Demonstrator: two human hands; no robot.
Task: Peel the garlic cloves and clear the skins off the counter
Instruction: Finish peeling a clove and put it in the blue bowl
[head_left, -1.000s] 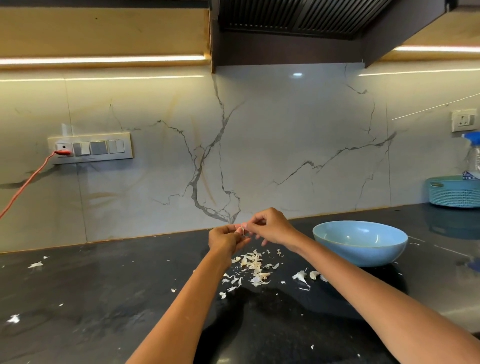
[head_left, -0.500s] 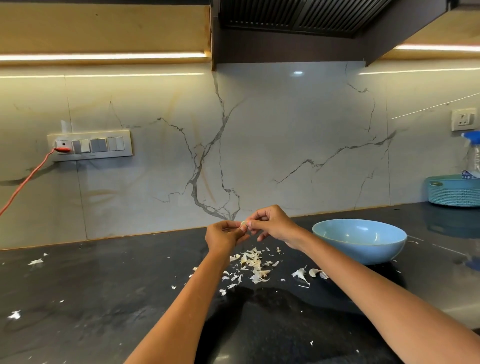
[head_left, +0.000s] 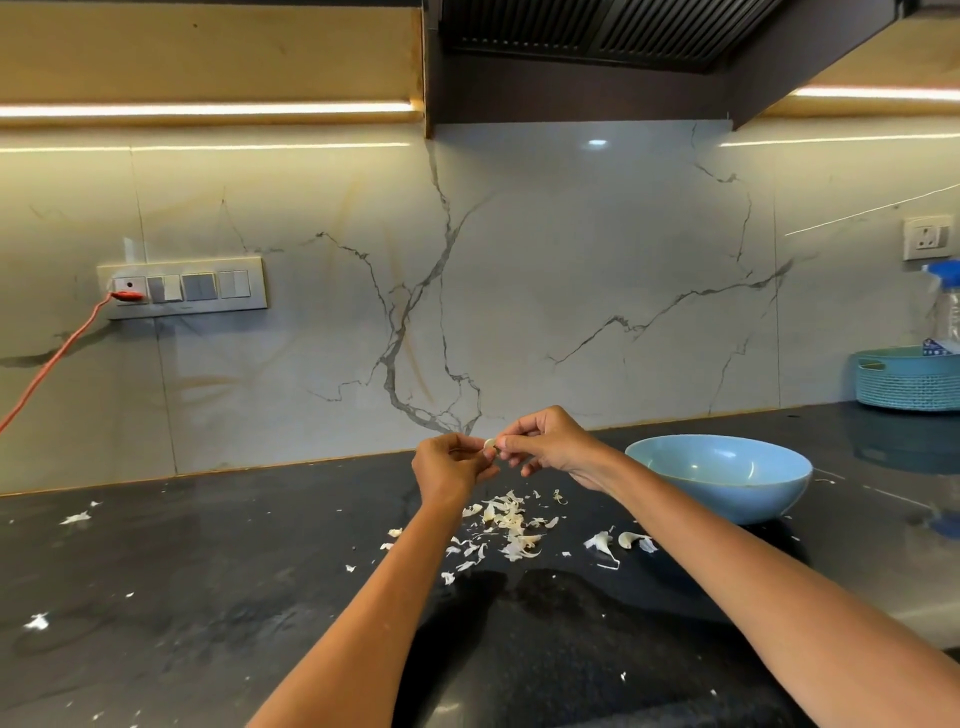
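Note:
A small pale garlic clove (head_left: 489, 444) is held in the air between both hands above the black counter (head_left: 208, 597). My left hand (head_left: 449, 467) grips it from the left with curled fingers. My right hand (head_left: 545, 441) pinches it from the right with thumb and fingertips. Below the hands lies a loose pile of white garlic skins (head_left: 506, 527). Another clove with skin (head_left: 626, 540) lies on the counter to the right of the pile. A light blue bowl (head_left: 722, 480) stands to the right; what it holds is hidden.
Stray skin bits (head_left: 75, 518) lie at the far left of the counter. A teal basket (head_left: 906, 379) with a spray bottle (head_left: 948, 306) stands at the back right. An orange cord (head_left: 57, 358) hangs from the wall socket panel (head_left: 182, 287).
Both hands stay together on the clove and have shifted slightly; the fingers have worked round it a little. Nothing on the counter has moved.

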